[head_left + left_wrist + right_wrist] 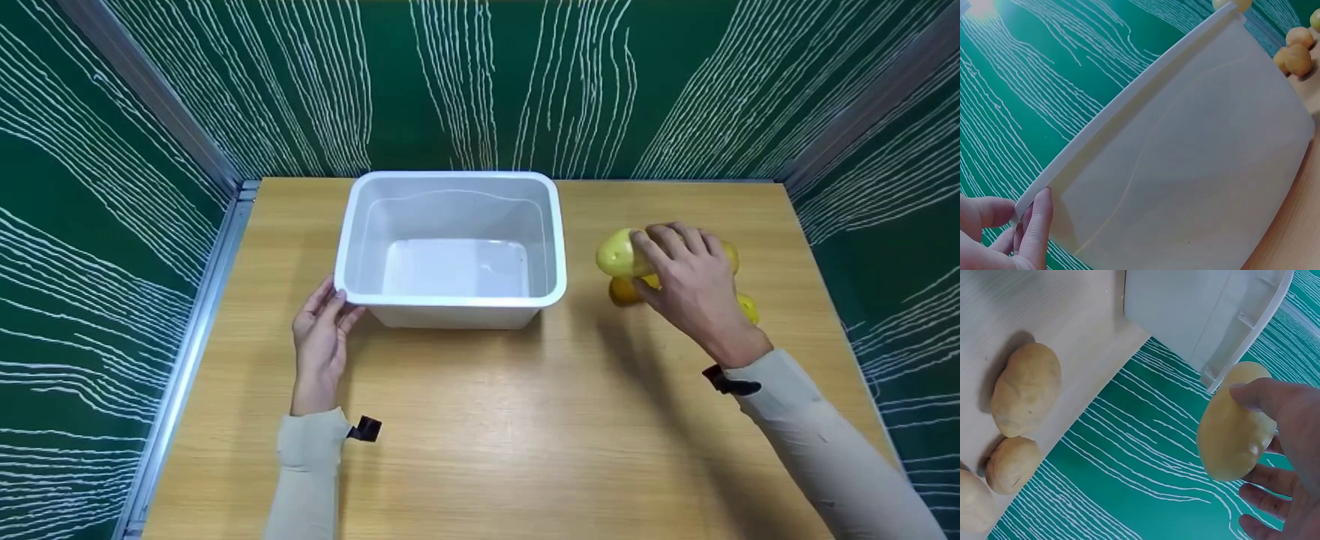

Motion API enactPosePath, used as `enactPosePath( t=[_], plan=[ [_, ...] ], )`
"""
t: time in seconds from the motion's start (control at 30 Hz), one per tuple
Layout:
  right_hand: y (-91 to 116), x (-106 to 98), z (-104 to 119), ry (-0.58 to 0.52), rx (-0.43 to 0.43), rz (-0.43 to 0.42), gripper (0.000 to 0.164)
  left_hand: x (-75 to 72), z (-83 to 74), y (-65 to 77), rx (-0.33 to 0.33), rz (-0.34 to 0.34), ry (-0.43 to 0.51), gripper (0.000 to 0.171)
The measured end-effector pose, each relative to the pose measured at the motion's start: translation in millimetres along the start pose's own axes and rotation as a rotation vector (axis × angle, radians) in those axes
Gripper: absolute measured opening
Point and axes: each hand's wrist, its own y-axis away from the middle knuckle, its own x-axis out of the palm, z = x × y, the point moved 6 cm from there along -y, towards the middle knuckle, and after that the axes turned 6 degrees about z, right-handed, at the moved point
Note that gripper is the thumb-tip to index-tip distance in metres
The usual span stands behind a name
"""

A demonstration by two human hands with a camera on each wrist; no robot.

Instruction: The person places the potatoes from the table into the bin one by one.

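Observation:
A white plastic bin [450,316] stands at the back of the table, left of the middle. My left hand [322,337] pinches its rim at the near left corner, thumb on one side and fingers on the other, as the left wrist view shows. To the right of the bin, my right hand [694,281] grips a yellowish potato [1230,427], held up above the table with the thumb across one side. Beneath and around that hand lie several other potatoes [1026,391], partly hidden by it in the head view.
The wooden table [480,435] is bounded by green walls [390,82] with white wavy lines at the back and both sides. A metal rail [187,337] runs along its left edge. The bin's inner floor [456,268] shows bare.

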Motion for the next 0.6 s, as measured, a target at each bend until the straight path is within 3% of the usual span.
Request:
enactPosePath(
  t=[0.6],
  plan=[
    [-18.5,-1.5,11.1,-0.012,-0.023,-0.001,0.068,-0.7,0.7,-0.3,0.013,-0.008,-0.001,0.047]
  ],
)
